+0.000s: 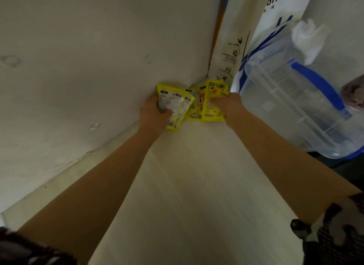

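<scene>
Left hand [153,115] is gripping the labelled packet [175,107] at nine o'clock of the yellow pile [194,107], fingers curled round it. Right hand [229,105] at three o'clock is pinching the cartoon packet [211,107], likely gathering everything from the tight corner beside the clear bin [295,107].

So the snack packets are bunched up in the far corner, where the wall [98,57] on the left meets the flat surface [187,176] they lie on. The left hand [155,115] holds the leftmost packet [175,105] on the wall side, the right hand [228,105] grips the rightmost packet [213,99], and the middle packets [194,107] sit between those two. A paper bag [275,28] stands right behind the rightmost packet. To the right of it, beside the right forearm, there's a plastic storage box [285,111] with a crumpled wad [307,38] at its top
</scene>
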{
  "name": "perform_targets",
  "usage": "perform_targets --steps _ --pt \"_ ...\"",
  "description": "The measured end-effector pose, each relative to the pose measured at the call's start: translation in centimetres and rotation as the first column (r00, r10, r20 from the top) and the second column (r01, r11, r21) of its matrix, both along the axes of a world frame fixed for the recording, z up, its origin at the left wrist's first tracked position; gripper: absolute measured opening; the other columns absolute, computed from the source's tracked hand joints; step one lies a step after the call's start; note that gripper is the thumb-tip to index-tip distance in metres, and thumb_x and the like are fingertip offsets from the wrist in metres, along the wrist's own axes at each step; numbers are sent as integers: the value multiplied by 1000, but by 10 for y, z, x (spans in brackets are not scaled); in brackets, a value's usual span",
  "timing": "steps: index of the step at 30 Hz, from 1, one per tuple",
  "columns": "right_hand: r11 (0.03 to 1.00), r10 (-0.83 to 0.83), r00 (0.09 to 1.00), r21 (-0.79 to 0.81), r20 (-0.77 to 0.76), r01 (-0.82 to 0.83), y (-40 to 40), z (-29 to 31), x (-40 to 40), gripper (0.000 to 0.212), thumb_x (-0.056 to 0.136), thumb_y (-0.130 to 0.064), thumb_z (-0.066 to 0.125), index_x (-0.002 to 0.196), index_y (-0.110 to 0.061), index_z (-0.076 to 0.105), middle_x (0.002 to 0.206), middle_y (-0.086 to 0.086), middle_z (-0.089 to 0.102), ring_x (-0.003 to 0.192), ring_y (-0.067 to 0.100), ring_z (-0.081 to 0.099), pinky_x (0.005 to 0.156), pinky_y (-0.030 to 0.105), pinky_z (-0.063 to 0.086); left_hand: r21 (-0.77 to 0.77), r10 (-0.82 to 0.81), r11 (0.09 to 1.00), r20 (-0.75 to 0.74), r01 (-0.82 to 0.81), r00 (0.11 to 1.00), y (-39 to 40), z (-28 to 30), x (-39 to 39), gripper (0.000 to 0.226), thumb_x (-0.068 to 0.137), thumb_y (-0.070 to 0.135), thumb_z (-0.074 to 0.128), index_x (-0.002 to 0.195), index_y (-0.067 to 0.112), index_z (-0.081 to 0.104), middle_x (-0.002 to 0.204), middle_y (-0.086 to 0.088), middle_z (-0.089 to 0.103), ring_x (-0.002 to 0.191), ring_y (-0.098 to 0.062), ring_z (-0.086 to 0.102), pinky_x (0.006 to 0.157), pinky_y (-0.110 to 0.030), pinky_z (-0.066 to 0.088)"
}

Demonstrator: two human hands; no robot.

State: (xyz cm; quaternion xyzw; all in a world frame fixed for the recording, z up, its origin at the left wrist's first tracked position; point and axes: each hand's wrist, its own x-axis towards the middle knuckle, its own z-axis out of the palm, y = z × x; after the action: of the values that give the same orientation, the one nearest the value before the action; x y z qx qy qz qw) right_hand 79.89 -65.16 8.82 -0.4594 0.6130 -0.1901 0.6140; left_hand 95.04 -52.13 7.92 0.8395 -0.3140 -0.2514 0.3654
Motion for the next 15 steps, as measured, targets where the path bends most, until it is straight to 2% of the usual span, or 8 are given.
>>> perform_targets --steps 3,5,8,10,12,15 --pt "1000 -2 1000 13 -3 2 -5 -9 4 47 77 -10 75 120 -1 58 121 17 63 110 30 62 99 46 49 66 -30 997 61 26 998 -4 -5 -4 29 83 12 65 111 7 61 111 -11 67 101 -26 62 72 -18 37" --pt "999 -20 1000 45 6 19 -2 -4 5 45 78 -5 74 120 0 57 121 18 63 110 31 62 97 46 50 91 -46 995 94 37 995 -3 -11 -4 32 83 13 64 114 7 59 114 -12 65 105 -29 60 76 -23 39" --pt "998 -18 1000 61 3 18 -3 -4 9 52 79 -6 74 126 2 51 120 11 60 109 26 60 98 43 49 149 -104 985 138 83 985 0 -20 -2 36 85 16 63 119 5 53 120 -16 60 110 -33 57 86 -32 44" --pt "997 -4 1000 73 -4 4 -6 -6 10 57 78 -8 76 128 2 50 124 15 59 113 28 59 98 43 49 184 -160 974 159 130 974 3 -23 -3 37 87 15 61 120 4 50 122 -19 58 112 -36 54 90 -38 45" --pt "996 5 1000 85 8 -6 -8 -10 10 63 75 -11 79 129 1 49 127 19 58 114 31 59 98 46 49 212 -221 961 210 176 953 5 -25 -5 36 88 13 60 120 0 50 120 -22 57 114 -37 51 92 -43 46" --pt "995 0 1000 102 -16 2 -2 -8 10 63 79 -13 76 133 -1 46 130 18 56 116 31 58 99 46 48 198 -213 966 255 165 943 8 -25 -9 32 87 12 59 116 -1 52 115 -22 59 112 -38 50 91 -47 45"
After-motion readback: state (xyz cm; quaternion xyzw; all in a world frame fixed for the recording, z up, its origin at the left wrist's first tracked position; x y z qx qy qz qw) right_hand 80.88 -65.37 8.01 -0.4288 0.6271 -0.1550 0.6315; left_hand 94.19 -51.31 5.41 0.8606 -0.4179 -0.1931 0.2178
